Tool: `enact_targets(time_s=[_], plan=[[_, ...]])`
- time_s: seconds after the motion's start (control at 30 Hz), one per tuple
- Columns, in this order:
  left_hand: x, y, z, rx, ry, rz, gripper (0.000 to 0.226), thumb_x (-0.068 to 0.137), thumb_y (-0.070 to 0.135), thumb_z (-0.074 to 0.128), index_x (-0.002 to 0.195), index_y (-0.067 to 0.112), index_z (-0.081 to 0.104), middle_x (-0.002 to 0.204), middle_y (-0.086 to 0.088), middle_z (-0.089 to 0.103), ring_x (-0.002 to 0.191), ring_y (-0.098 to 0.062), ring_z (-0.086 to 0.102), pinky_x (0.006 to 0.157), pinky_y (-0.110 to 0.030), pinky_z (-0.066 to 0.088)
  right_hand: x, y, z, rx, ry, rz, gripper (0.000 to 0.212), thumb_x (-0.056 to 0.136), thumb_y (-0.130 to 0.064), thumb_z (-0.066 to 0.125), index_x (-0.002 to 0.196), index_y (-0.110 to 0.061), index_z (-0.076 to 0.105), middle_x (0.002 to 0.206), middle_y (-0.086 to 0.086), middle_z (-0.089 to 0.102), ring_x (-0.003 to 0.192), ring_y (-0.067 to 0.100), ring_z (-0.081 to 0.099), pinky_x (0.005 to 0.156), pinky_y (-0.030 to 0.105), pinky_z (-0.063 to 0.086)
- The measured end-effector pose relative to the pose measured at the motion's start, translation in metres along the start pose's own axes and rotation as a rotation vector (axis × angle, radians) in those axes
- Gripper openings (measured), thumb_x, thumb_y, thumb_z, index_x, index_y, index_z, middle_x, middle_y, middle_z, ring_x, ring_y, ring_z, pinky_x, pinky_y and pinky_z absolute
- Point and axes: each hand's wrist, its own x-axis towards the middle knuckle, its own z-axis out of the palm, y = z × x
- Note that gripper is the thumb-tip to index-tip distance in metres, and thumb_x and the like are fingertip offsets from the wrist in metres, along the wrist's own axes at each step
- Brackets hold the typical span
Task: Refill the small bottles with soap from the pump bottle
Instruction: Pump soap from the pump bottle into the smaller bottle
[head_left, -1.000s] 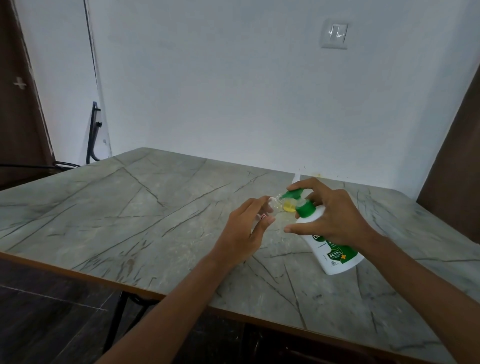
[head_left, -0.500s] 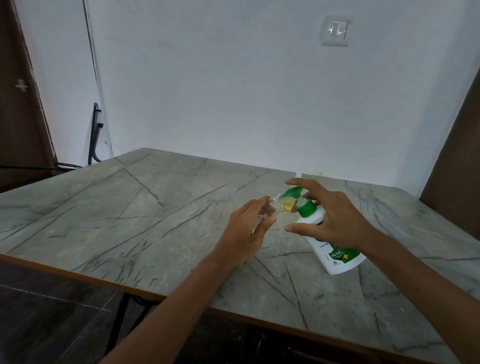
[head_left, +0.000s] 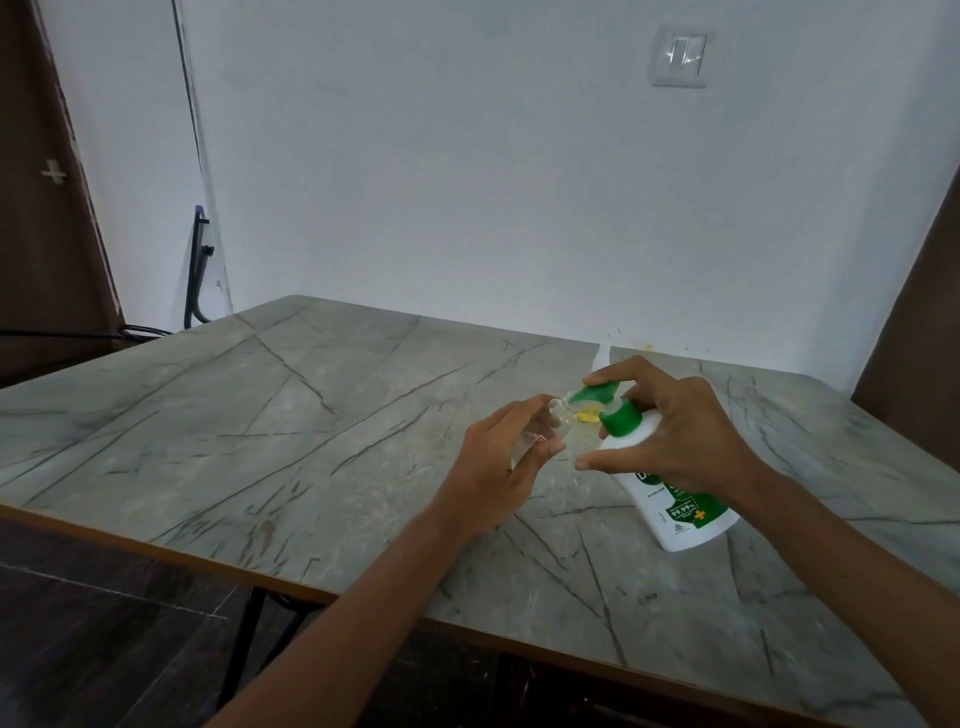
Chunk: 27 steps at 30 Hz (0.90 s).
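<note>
My left grip (head_left: 498, 462) holds the small bottle (head_left: 557, 410) mid-frame. My right grip (head_left: 670, 441) clasps the pump bottle (head_left: 675, 504). I think little soap (head_left: 589, 414) is in yet.

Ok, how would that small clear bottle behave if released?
Small bottle looks like thin clear plastic: probably light. Left hand holds it tilted, so it would likely roll. Yellowish soap beside its mouth: maybe slippery.

The left hand (head_left: 498, 467) covers most of the small bottle (head_left: 560, 409); only its clear neck shows. The right hand (head_left: 675, 441) hides the middle of the pump bottle (head_left: 675, 519), whose finest label print is unreadable. Behind this hand a white tip (head_left: 602, 355) shows, perhaps another bottle. The bench (head_left: 260, 415) is cut at the right edge.
</note>
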Motion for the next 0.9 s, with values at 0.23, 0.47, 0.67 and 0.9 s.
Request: enact_targets(time_s=[0.23, 0.47, 0.67, 0.9], plan=[[-0.0006, -0.0019, -0.0010, 0.018, -0.001, 0.039, 0.035, 0.090, 0.016, 0.067, 0.122, 0.005, 0.059, 0.104, -0.004, 0.069, 0.094, -0.001, 0.057, 0.080, -0.002, 0.042, 0.0005, 0.0005, 0.0013, 0.007, -0.004, 0.010, 0.064, 0.051, -0.066, 0.078, 0.107, -0.054, 0.051, 0.088, -0.024, 0.065, 0.076, -0.003, 0.067, 0.061, 0.005, 0.050], [-0.0001, 0.0000, -0.0034, -0.001, 0.031, 0.033, 0.033, 0.090, 0.016, 0.066, 0.120, 0.004, 0.060, 0.101, -0.004, 0.069, 0.092, -0.006, 0.060, 0.079, -0.003, 0.043, -0.0006, 0.0023, 0.0022, -0.024, -0.065, -0.022, 0.073, 0.065, -0.069, 0.075, 0.126, -0.059, 0.037, 0.095, -0.030, 0.063, 0.085, -0.005, 0.065, 0.071, 0.006, 0.050], [-0.0009, -0.0005, -0.0038, -0.006, 0.029, 0.049, 0.033, 0.089, 0.015, 0.066, 0.120, 0.004, 0.060, 0.101, -0.003, 0.068, 0.090, -0.005, 0.061, 0.078, -0.005, 0.045, 0.0013, 0.0018, 0.0023, -0.013, -0.052, -0.009, 0.069, 0.056, -0.065, 0.077, 0.116, -0.055, 0.045, 0.090, -0.032, 0.059, 0.084, -0.010, 0.063, 0.066, 0.004, 0.048], [-0.0022, -0.0028, -0.0025, 0.019, -0.016, 0.082, 0.037, 0.089, 0.016, 0.067, 0.123, 0.004, 0.058, 0.104, -0.005, 0.068, 0.090, -0.003, 0.059, 0.077, -0.007, 0.047, -0.0016, 0.0038, 0.0009, 0.011, -0.008, -0.014, 0.061, 0.052, -0.059, 0.081, 0.106, -0.051, 0.052, 0.084, -0.021, 0.068, 0.075, -0.004, 0.067, 0.060, 0.005, 0.049]])
